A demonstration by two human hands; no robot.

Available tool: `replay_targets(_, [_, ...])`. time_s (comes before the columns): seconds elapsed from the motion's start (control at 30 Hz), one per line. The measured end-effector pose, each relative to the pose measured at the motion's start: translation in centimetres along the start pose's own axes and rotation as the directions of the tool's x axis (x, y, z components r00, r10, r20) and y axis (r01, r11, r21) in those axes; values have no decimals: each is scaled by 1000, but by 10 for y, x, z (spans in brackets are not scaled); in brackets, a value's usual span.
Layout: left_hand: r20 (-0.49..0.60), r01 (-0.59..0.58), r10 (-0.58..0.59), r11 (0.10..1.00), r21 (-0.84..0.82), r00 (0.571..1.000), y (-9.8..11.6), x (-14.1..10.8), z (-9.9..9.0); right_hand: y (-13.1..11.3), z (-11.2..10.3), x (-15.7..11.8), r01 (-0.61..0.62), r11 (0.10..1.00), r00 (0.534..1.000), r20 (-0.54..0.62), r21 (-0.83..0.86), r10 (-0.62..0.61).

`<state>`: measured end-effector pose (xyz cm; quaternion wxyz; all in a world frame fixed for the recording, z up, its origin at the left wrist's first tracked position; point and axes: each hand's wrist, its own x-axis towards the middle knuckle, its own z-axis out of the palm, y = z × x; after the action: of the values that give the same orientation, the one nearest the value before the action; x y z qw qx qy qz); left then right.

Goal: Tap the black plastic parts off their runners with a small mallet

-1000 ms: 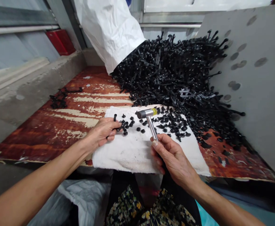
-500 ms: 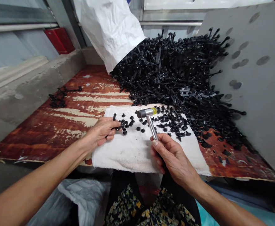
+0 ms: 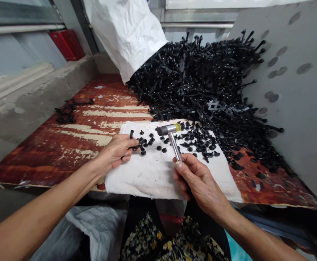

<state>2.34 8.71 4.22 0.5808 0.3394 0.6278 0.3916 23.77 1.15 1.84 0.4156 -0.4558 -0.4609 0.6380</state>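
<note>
Corrugated metal walls [image 3: 30, 47] and a low concrete ledge [image 3: 36, 88] close in the left side of the work area, with a red box [image 3: 68, 45] on the ledge near the corner. The counter [image 3: 46, 152] is reddish brown, its finish worn away in long pale streaks, and a grey panel [image 3: 296, 119] marked with dark round spots stands along its right side. At the back, a white sack [image 3: 131, 40] leans open-mouthed beside a great heap of black plastic parts [image 3: 196, 79]; a smaller cluster [image 3: 65, 115] lies by the ledge. A white cloth [image 3: 147, 181] covers the front middle, with small black pieces [image 3: 198, 145] strewn over its far half, thickest at right. Over the cloth's left side, the left hand [image 3: 119, 150] is closed, pinching a black part [image 3: 131, 134] between thumb and fingers. The right hand [image 3: 196, 177] is wrapped around the handle of a mallet [image 3: 175, 146], whose head, grey at one end and yellow at the other, is raised above the cloth.
</note>
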Motion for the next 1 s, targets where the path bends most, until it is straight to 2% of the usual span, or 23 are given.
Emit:
replay_targets(0.27, [-51,-56,66,982,181,996,1,2,-1,-6,2,1,-25,997,1000,-15,-79,24])
replay_targets(0.37, [-29,-85,93,975,206,995,2,6,-4,-12,1,2,19,956,1000,-9,-292,-23])
replay_targets(0.43, [-36,-78,88,972,220,995,2,7,-7,-17,-2,5,152,839,986,28,-522,-162])
replay_targets(0.53, [-35,-30,39,974,224,999,1,9,-10,-19,-7,13,366,547,910,166,-753,-380])
replay_targets(0.6, [-5,-34,35,979,202,999,-1,11,-12,-18,-8,19,398,370,881,238,-839,-408])
replay_targets(0.7, [37,-89,84,982,169,996,-5,15,-15,-16,-8,25,343,173,895,266,-923,-359])
replay_targets(0.77, [39,-109,104,980,166,994,-7,17,-15,-16,-7,24,363,142,871,281,-921,-402])
replay_targets(0.87, [20,-84,82,978,190,996,-9,19,-15,-15,-5,20,424,164,774,263,-891,-576])
replay_targets(0.9, [19,-76,73,978,194,997,-9,19,-15,-14,-4,20,424,147,760,262,-894,-595])
replay_targets(0.93, [24,-73,69,979,192,997,-9,18,-15,-14,-4,20,411,116,767,275,-904,-580])
replay_targets(1.0, [44,-87,81,982,165,996,-10,17,-15,-13,-4,21,385,39,817,321,-922,-479])
